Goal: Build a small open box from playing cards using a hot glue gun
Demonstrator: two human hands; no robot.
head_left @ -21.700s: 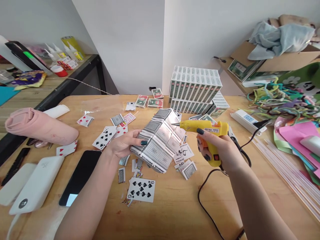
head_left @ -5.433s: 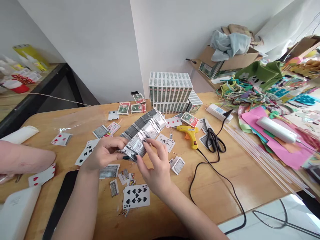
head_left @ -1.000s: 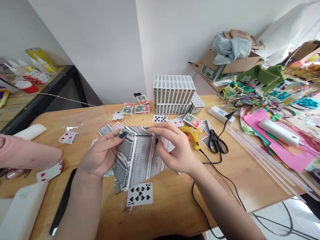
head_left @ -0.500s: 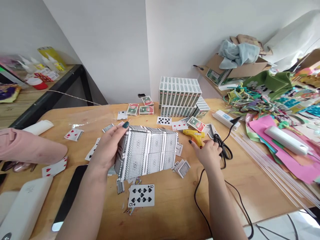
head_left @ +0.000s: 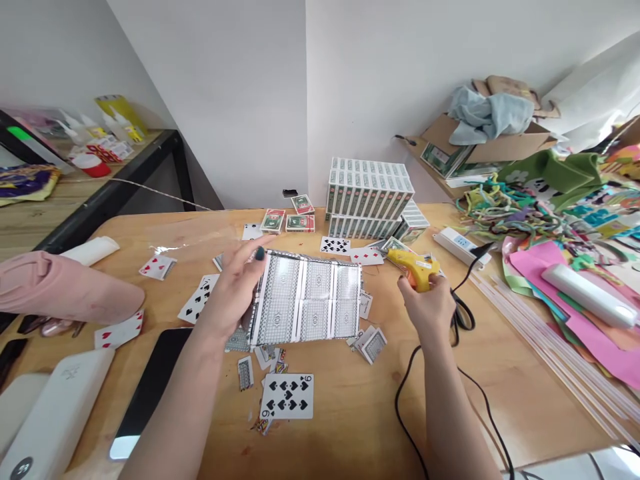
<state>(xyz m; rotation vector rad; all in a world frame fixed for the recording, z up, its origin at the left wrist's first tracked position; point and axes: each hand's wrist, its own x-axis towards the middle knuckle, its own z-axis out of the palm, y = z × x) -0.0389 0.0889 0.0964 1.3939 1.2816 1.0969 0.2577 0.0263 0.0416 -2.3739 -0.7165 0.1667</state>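
My left hand (head_left: 233, 287) grips the left end of a box-like piece built from playing cards (head_left: 314, 303), its grey patterned card backs facing me. The thumb lies on the top edge, and the other fingers are hidden behind it. Off to the right, my right hand (head_left: 430, 303) is wrapped round the handle of a yellow glue gun (head_left: 417, 265), whose nozzle points up and left. A black cord (head_left: 406, 393) trails from it across the table. Under and in front of the card piece lie a nine of spades (head_left: 287, 396) and cut card scraps (head_left: 373, 345).
Stacked card packs (head_left: 367, 193) stand at the back, with several loose packs (head_left: 300, 223) beside them. To the right are a power strip (head_left: 463, 247), clear glue sticks (head_left: 540, 347) and coloured sheets (head_left: 575, 300). A phone (head_left: 150, 380), white power bank (head_left: 65, 407) and pink roll (head_left: 70, 287) lie left.
My right hand has closed on the glue gun and lifted it off the table. The card piece has tilted a little in my left hand. The whole view has shifted slightly.
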